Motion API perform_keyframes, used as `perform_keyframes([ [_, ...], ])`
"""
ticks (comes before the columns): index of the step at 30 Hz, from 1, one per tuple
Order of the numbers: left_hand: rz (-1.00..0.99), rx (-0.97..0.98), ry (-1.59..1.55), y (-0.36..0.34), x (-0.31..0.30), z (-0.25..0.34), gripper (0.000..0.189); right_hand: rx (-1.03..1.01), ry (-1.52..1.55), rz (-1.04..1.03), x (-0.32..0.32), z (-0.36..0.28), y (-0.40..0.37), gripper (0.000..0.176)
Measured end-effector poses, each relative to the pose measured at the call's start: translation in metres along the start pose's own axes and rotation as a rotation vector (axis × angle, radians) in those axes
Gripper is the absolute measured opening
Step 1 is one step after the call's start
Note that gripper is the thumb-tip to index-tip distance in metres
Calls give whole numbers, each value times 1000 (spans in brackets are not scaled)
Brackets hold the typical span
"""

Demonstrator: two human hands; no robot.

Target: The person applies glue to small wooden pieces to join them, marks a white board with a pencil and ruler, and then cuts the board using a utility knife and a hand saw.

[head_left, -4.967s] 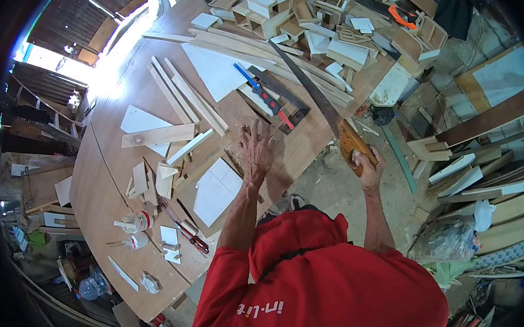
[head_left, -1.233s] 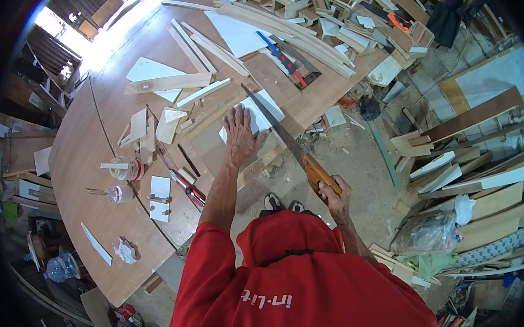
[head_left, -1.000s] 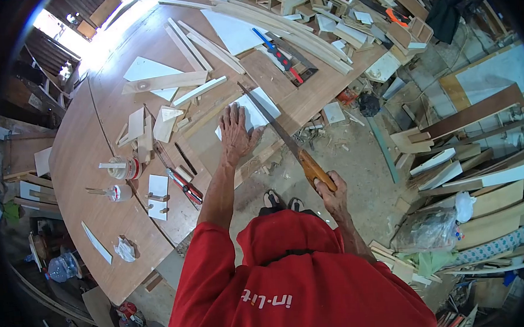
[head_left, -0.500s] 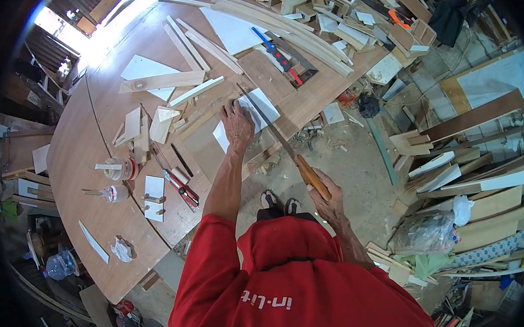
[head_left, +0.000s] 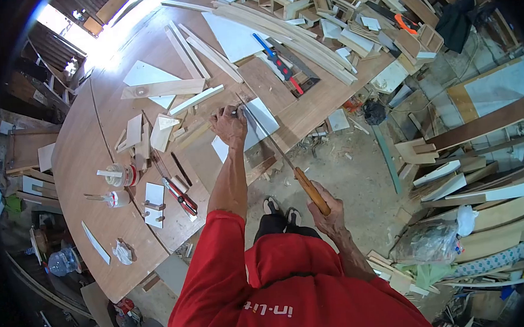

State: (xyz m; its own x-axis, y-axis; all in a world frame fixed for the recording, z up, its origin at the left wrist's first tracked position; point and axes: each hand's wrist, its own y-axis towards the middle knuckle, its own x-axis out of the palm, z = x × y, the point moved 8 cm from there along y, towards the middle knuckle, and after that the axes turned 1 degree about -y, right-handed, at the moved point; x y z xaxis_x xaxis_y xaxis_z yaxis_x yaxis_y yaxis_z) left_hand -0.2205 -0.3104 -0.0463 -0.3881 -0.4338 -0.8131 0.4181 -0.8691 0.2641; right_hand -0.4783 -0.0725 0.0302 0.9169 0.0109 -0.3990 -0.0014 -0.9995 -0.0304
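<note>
My right hand (head_left: 328, 210) is wrapped around the wooden handle of a handsaw (head_left: 282, 155). Its narrow blade slants up and left across a white board (head_left: 261, 123) near the table's edge. On the far left part of that board, my left hand (head_left: 230, 127) presses down with curled fingers, its fingertips close to the blade's tip. A small dark spot shows at those fingertips, too small to make out. The left hand hides part of the board, and a brown wooden piece (head_left: 196, 133) lies beside it.
On the table (head_left: 108, 231) are a blue-and-red tool (head_left: 277, 63), a red utility knife (head_left: 181, 196), a glue jar (head_left: 120, 174) and a tub with sticks (head_left: 117, 198). Long wood strips (head_left: 291, 34) and a heap of offcuts lie at the far right. Boards lean along the right side.
My left hand has shifted slightly left on the white board, and its spread fingers have curled in. The right hand and saw have moved slightly down and keep the same slant.
</note>
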Motion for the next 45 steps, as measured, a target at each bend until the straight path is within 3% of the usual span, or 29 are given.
perform_keyframes([
  [3,32,22,-16,-1,-5,0,22,-168,-22,57,-6,-12,0,45],
  [9,25,9,-2,1,-6,4,22,44,-21,-72,-6,-11,-5,47],
  [11,19,32,-15,2,-3,2,22,-170,-43,26,-9,-25,-6,48],
  [12,22,26,-13,2,-5,1,22,-172,-43,19,-7,-26,-7,48],
  [21,-22,-45,-19,2,-2,0,19,63,40,-56,1,-17,0,46],
  [27,-43,-59,-16,1,-2,-1,20,-154,-23,60,-6,-20,0,47],
  [36,-3,-36,-9,1,-4,1,26,-97,-28,3,-7,-21,-4,45],
  [38,-10,-39,-11,2,-2,1,26,46,-61,-59,0,-26,12,44],
  [42,-7,-26,-4,1,-4,2,25,-52,-30,25,3,-13,11,44],
  [45,-12,-30,-13,0,-3,1,24,79,25,-61,-2,-13,-2,44],
])
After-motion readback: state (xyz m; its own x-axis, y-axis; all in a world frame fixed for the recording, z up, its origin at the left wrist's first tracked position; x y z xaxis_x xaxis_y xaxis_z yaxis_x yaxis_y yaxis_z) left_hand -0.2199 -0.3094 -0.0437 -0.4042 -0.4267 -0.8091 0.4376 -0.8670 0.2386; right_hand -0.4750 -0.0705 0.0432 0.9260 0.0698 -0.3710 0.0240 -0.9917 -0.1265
